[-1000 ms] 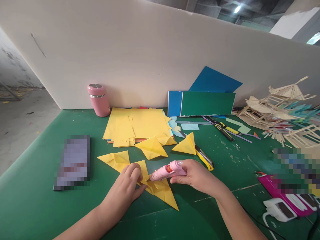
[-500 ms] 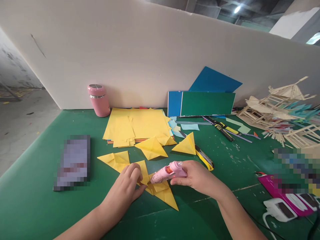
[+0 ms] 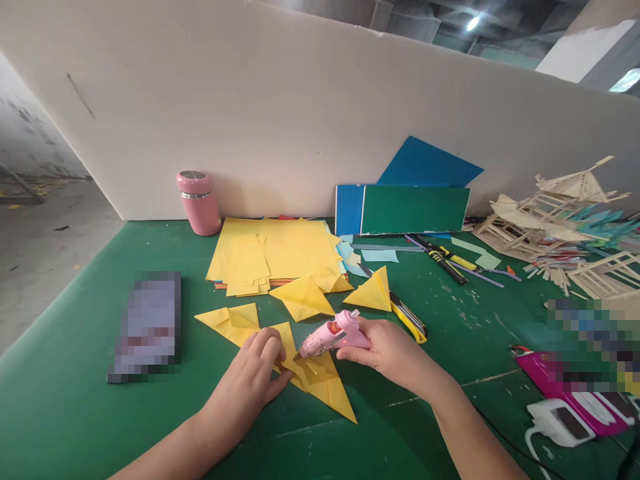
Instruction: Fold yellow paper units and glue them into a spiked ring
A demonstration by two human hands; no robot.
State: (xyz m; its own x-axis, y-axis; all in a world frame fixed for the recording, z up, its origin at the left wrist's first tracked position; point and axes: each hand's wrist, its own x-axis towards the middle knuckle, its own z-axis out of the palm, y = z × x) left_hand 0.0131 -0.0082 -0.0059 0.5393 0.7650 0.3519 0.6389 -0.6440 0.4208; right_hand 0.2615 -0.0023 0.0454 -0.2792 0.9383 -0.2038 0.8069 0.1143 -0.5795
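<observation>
My right hand (image 3: 387, 347) is wrapped round the handle of a pink hot glue gun (image 3: 325, 335). The gun tilts down to the left, and its nozzle is at the folded yellow paper (image 3: 330, 390) near my left fingers. My left hand (image 3: 260, 367) is closed on the middle of that paper, thumb and fingertips pinching a fold. One pointed end of the folded paper reaches out to the left and another to the lower right. Beyond the hands lie more folded yellow paper pieces (image 3: 303, 298), and a yellow triangular fold (image 3: 371, 293) stands to their right.
A stack of yellow sheets (image 3: 295, 247) lies at the back beside a pink flask (image 3: 199, 207). A yellow utility knife (image 3: 413, 323) rests beyond my right hand. Stick models (image 3: 530, 220) and a white plug (image 3: 555, 421) with cables occupy the right side.
The glue gun has shifted slightly up and left, its rear end rising so that it tilts more steeply. My left hand stays on the folded paper.
</observation>
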